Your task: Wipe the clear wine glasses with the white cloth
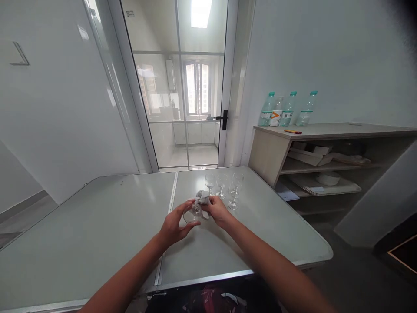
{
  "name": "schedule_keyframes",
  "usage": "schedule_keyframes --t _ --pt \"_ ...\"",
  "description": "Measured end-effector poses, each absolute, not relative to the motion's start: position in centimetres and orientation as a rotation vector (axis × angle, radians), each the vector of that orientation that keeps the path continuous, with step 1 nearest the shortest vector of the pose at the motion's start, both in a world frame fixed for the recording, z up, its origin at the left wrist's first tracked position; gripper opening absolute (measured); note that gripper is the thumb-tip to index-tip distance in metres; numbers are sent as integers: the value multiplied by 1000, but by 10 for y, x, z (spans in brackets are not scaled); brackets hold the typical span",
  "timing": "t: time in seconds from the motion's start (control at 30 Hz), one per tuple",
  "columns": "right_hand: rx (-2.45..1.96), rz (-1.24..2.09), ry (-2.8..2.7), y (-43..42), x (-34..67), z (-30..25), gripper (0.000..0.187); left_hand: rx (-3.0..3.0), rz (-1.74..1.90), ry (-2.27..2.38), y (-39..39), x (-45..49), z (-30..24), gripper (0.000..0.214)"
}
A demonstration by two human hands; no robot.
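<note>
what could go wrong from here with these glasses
The held glass could slip from the left hand and chip on the table, since it seems gripped between fingers and thumb.
The right hand, holding the pale cloth, is close to the stemmed glasses; a wide sweep might tip one over.
Those glasses stand close together, so one falling could strike its neighbours.
</note>
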State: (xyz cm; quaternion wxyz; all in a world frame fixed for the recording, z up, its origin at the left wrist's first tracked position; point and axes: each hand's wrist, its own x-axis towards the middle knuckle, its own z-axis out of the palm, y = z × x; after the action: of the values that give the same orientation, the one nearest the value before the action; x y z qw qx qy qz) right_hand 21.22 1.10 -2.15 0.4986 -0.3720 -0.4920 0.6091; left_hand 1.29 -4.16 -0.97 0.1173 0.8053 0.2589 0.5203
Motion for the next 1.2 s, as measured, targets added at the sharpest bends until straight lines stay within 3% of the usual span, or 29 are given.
schedule_keyframes --t 0.13,0.27,0.43,0.57,0.8,1.03,1.2 --pt "-1072 1322 -1113 18 214 -31 29 2408 1469 753 -46 16 -14 68" --pt "-1116 1297 -868 23 219 -28 26 2263 1664 845 -46 16 -15 72" --pt "-902 1563 -885 14 213 -13 25 2351 1683 833 -40 14 -15 74" --pt "-604 1819 -910 5 212 1 45 2273 1694 810 -37 13 -16 69" --pt "-680 1644 -1195 5 216 -6 48 2414 1617 807 -41 14 -15 71" --pt "-956 1293 -1291 15 214 -26 40 2571 1550 757 -39 18 -14 77" --pt "-951 1358 -1358 13 214 -22 37 2643 1528 703 -36 19 -14 70"
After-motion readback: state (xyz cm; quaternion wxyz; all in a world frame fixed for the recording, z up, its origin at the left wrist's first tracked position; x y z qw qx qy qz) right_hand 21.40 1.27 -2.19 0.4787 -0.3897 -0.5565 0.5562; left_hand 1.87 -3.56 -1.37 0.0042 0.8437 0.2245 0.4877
